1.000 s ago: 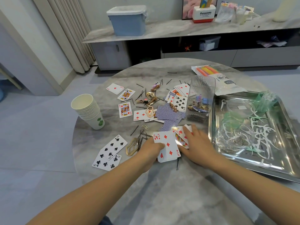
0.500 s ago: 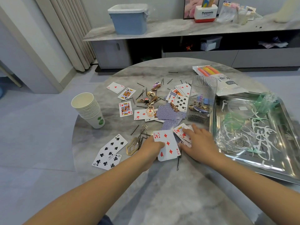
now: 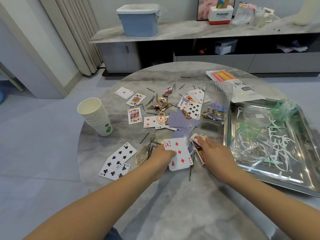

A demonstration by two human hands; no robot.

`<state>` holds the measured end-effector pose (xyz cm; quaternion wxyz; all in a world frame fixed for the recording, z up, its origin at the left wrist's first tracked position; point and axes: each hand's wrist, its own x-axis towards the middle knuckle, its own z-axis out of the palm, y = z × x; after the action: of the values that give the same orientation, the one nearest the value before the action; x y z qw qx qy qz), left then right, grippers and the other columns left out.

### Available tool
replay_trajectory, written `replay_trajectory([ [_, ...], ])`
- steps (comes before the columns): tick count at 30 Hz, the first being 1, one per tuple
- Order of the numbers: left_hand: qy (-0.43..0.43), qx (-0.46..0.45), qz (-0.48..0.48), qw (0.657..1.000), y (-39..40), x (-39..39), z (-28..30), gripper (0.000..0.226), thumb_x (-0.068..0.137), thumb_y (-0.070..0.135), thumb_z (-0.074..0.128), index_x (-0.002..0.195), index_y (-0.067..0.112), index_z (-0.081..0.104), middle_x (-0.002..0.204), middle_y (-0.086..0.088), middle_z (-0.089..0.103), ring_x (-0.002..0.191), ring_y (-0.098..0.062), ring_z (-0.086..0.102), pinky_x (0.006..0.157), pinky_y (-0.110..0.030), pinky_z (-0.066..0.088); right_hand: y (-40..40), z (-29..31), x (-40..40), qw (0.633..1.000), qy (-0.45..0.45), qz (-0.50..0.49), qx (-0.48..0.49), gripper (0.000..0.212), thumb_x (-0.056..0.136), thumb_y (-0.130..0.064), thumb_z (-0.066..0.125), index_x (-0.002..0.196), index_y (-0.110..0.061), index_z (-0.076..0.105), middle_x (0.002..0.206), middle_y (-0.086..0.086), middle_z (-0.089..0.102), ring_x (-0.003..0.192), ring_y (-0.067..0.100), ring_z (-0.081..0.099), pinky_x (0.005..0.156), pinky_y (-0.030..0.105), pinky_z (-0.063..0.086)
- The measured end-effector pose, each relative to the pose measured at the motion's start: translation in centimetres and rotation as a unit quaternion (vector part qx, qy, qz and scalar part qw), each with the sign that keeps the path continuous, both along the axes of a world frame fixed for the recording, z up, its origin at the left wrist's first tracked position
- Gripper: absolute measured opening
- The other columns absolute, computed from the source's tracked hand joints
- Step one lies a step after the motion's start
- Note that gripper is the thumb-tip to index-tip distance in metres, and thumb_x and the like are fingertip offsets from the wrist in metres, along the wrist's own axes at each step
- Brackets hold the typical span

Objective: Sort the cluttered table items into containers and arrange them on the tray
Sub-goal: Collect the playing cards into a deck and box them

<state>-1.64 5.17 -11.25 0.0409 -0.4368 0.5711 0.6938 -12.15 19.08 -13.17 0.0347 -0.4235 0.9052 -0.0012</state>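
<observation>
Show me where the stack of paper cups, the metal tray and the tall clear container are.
stack of paper cups (image 3: 97, 118), head view, side of the stack
metal tray (image 3: 284, 179), head view, near rim
tall clear container (image 3: 216, 94), head view, upper wall

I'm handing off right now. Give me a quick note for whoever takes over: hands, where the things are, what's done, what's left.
Left hand holds a small stack of cards, three of diamonds on top.
Right hand grips more cards on edge.
Done: hair clips in the ribbed clear container; floss picks on the tray.
Left: loose cards, bobby pins and gold clips lie scattered on the table; paper cups unused.
</observation>
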Motion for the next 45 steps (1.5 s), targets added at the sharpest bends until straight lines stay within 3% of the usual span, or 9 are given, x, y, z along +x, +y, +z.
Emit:
replay_trajectory([
  [4, 0.050, 0.041, 0.010, 0.998, 0.1, 0.1, 0.0, 0.037, 0.097, 0.001, 0.039, 0.134, 0.008, 0.045, 0.123, -0.012, 0.060, 0.105, -0.029, 0.059, 0.081, -0.037, 0.051, -0.3, 1.5, 0.6, 0.993, -0.036, -0.028, -0.107, 0.063, 0.091, -0.009, 0.050, 0.148, -0.018, 0.023, 0.136, 0.010, 0.052, 0.117, 0.028, 0.054, 0.086, 0.032, 0.043],
  [9, 0.139, 0.110, 0.011, 0.984, 0.9, 0.1, 0.4, 0.035, 0.099, 0.001, 0.037, 0.132, 0.011, 0.043, 0.129, -0.017, 0.057, 0.110, -0.032, 0.058, 0.092, -0.044, 0.049, -1.0, 1.9, 2.5, 0.940, -0.260, -0.016, -0.221, 0.048, 0.099, -0.019, 0.037, 0.146, -0.025, 0.030, 0.139, -0.001, 0.049, 0.119, 0.018, 0.050, 0.086, 0.021, 0.037],
  [14, 0.169, 0.211, -0.002, 0.963, 1.2, 0.3, 1.0, 0.031, 0.103, 0.015, 0.031, 0.123, 0.006, 0.051, 0.116, -0.014, 0.062, 0.100, -0.025, 0.061, 0.083, -0.039, 0.054, -0.8, 0.7, 2.3, 0.946, -0.287, -0.016, -0.149, 0.074, 0.082, -0.065, 0.010, 0.148, -0.033, 0.024, 0.148, 0.000, 0.035, 0.140, 0.017, 0.020, 0.116, 0.034, 0.010],
  [20, 0.146, 0.123, -0.003, 0.982, 0.7, 0.9, 0.7, 0.030, 0.094, -0.007, 0.039, 0.120, 0.003, 0.052, 0.100, -0.011, 0.066, 0.085, -0.024, 0.064, 0.074, -0.037, 0.054, -0.9, 2.0, 2.5, 0.841, -0.481, -0.044, -0.243, 0.044, 0.099, -0.019, 0.036, 0.142, -0.028, 0.033, 0.131, -0.009, 0.041, 0.114, 0.002, 0.041, 0.083, 0.004, 0.032],
  [23, 0.143, 0.089, -0.002, 0.986, 0.1, 1.8, 0.5, 0.034, 0.094, -0.006, 0.040, 0.121, 0.012, 0.051, 0.109, -0.010, 0.066, 0.097, -0.027, 0.063, 0.087, -0.043, 0.051, -1.1, 1.9, 2.7, 0.828, -0.493, -0.048, -0.264, 0.049, 0.094, -0.007, 0.048, 0.135, -0.033, 0.036, 0.114, -0.013, 0.057, 0.099, 0.003, 0.058, 0.077, 0.011, 0.048],
  [26, 0.137, 0.003, -0.035, 0.990, -0.3, 2.9, 0.1, 0.035, 0.096, 0.001, 0.046, 0.126, 0.018, 0.049, 0.117, -0.006, 0.064, 0.107, -0.024, 0.061, 0.091, -0.039, 0.051, -1.7, 1.2, 3.5, 0.861, -0.426, -0.040, -0.277, 0.028, 0.089, -0.010, 0.059, 0.116, -0.020, 0.057, 0.107, -0.007, 0.065, 0.099, 0.011, 0.064, 0.083, 0.027, 0.054],
  [33, 0.142, -0.045, -0.072, 0.986, -1.2, 5.3, -1.3, 0.024, 0.091, -0.003, 0.050, 0.093, 0.021, 0.050, 0.092, -0.004, 0.058, 0.079, -0.016, 0.059, 0.069, -0.032, 0.051, -2.4, 0.4, 5.3, 0.864, -0.423, -0.004, -0.272, 0.020, 0.089, -0.010, 0.060, 0.108, -0.016, 0.061, 0.093, -0.016, 0.064, 0.089, -0.003, 0.061, 0.071, 0.011, 0.050],
  [40, 0.116, -0.067, -0.102, 0.986, 0.7, 5.5, -2.2, 0.028, 0.093, 0.004, 0.050, 0.099, 0.029, 0.038, 0.106, -0.008, 0.054, 0.099, -0.023, 0.056, 0.086, -0.040, 0.052, -1.6, 0.5, 5.9, 0.929, -0.300, 0.028, -0.216, 0.011, 0.090, -0.019, 0.060, 0.095, -0.026, 0.053, 0.071, -0.022, 0.049, 0.064, -0.005, 0.048, 0.055, 0.007, 0.036],
  [45, 0.092, -0.061, -0.056, 0.992, 0.3, 4.1, -1.7, 0.029, 0.095, 0.008, 0.048, 0.120, 0.022, 0.042, 0.115, -0.011, 0.059, 0.105, -0.027, 0.060, 0.092, -0.044, 0.051, -2.7, 1.0, 5.4, 0.911, -0.342, -0.003, -0.231, 0.013, 0.092, -0.014, 0.056, 0.094, -0.022, 0.046, 0.073, -0.012, 0.058, 0.061, 0.000, 0.059, 0.052, 0.013, 0.044],
])
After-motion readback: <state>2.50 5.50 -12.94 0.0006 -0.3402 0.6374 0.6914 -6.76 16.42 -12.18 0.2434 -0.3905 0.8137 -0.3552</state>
